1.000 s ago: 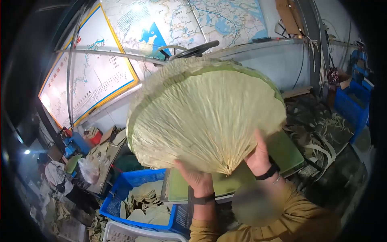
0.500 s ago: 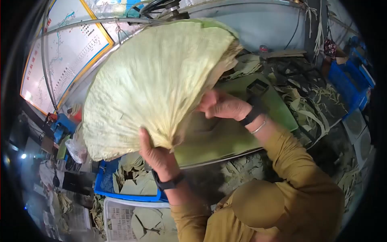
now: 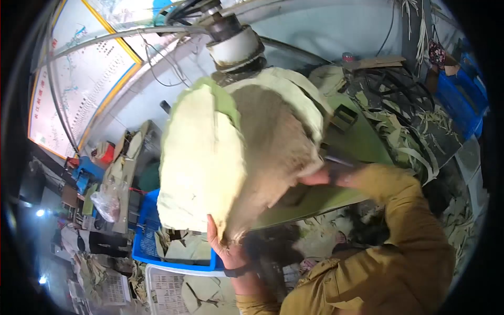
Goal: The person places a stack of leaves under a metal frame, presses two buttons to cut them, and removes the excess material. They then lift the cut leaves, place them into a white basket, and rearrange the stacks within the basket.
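Note:
Large dried lotus leaves, folded into a fan shape, stand upright in front of me, pale on the left and brownish on the right. My left hand is closed around their narrow lower end, thumb up along the near side. At the right edge of the leaves, my right hand is closed on the brown rim, though motion blurs its fingers. Behind the leaves lies a green board with a small dark square metal frame on it.
A machine's white column stands behind the leaves. Leaf scraps and dark straps lie right of the board. Below left are a blue crate and a white crate, both holding leaf pieces. A framed chart hangs at left.
The leaves have swung lower and opened, now showing a brown side on the right. My left hand has moved down and slightly right; my right hand has gone down and right.

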`<state>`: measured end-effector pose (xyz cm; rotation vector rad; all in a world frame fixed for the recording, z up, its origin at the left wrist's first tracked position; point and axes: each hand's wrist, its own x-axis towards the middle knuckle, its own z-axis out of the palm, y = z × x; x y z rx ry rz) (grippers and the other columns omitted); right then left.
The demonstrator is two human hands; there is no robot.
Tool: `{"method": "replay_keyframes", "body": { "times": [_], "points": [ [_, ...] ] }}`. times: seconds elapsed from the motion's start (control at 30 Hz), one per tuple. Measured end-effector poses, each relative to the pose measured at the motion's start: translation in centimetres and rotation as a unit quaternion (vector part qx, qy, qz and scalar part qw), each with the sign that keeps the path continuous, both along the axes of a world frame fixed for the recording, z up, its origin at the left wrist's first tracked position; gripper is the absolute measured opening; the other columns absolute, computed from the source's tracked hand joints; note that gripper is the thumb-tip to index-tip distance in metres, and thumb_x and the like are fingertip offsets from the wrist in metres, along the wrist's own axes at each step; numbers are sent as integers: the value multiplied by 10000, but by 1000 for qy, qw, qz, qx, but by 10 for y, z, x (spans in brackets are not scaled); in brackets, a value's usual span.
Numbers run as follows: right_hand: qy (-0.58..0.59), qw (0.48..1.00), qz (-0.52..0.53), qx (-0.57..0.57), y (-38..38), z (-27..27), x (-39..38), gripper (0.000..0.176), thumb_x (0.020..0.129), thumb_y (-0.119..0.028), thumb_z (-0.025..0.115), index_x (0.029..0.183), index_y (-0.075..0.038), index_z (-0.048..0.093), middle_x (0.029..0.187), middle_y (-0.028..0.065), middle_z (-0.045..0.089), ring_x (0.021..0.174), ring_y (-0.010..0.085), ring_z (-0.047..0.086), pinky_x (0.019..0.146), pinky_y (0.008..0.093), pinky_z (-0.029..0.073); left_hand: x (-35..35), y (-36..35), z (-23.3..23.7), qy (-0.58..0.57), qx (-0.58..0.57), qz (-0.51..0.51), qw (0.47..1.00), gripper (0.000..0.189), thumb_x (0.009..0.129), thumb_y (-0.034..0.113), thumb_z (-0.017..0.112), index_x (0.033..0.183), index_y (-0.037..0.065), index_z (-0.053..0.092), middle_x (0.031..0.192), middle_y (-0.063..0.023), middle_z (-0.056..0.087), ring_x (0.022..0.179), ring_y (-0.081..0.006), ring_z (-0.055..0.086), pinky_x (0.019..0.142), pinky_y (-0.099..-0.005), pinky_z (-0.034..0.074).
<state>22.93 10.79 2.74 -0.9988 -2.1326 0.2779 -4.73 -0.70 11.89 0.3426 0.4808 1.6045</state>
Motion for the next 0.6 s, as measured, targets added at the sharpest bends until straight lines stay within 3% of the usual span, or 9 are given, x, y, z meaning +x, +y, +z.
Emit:
{"method": "replay_keyframes", "body": {
  "times": [0.07,0.13,0.17,0.2,0.27,0.33,0.4,0.57,0.6],
  "points": [
    [24,993,111,-24,-72,99,30,215,862,-197,580,1009,-41,573,971,181,625,820,395,604,706,479,485,3,11,-25,45,-31,-64,996,507,947,323,513,1326,-9,455,1290,-199,539,1134,-352,551,957,-500,459],
    [-195,921,18,-337,-121,108,81,220,878,-222,595,1006,-44,578,978,191,611,823,389,599,718,454,478,8,20,-61,91,-93,-105,986,436,957,237,487,1282,-54,481,1285,-235,533,1133,-385,551,962,-524,462],
    [-195,914,39,-354,-137,122,100,234,861,-220,621,1006,-41,582,950,187,611,823,387,599,719,450,475,16,30,-70,-34,-187,-160,969,424,957,224,492,1272,-61,484,1282,-247,533,1121,-387,560,946,-530,472],
    [-195,906,60,-371,-149,136,118,250,844,-218,647,1005,-37,587,923,184,611,823,385,599,719,446,472,22,36,-88,40,-233,-146,960,399,941,175,520,1261,-61,490,1257,-233,553,1095,-378,576,927,-513,490],
    [-155,933,76,-317,-174,148,154,215,804,-193,690,930,-30,626,786,169,613,746,359,616,664,419,480,47,32,-81,221,-203,-58,952,386,913,132,558,1241,-64,502,1201,-227,584,1062,-371,593,905,-495,505],
    [-197,894,34,-400,-185,181,172,217,767,-174,721,893,-26,624,819,163,610,789,367,607,678,419,476,43,39,-89,177,-221,-92,955,387,897,109,574,1238,-60,503,1173,-223,596,1046,-369,600,896,-494,509],
    [-159,900,-11,-406,-194,193,188,234,724,-162,757,869,-21,639,798,156,609,787,347,613,679,401,475,40,44,-93,134,-227,-125,956,392,881,86,589,1236,-57,503,1145,-220,607,1030,-366,608,886,-494,513],
    [-182,956,4,-231,-160,216,173,230,699,-134,749,875,-35,639,783,121,604,723,291,607,646,373,464,51,52,-82,116,-270,-149,944,332,865,71,603,1164,-59,541,1082,-216,632,978,-363,632,864,-522,517],
    [-155,955,20,-252,-143,215,165,252,712,-131,727,913,-32,614,791,118,607,720,273,611,650,361,463,58,53,-68,90,-268,-160,946,317,866,74,606,1147,-63,550,1068,-215,639,963,-363,637,862,-521,519]
  ]
}}
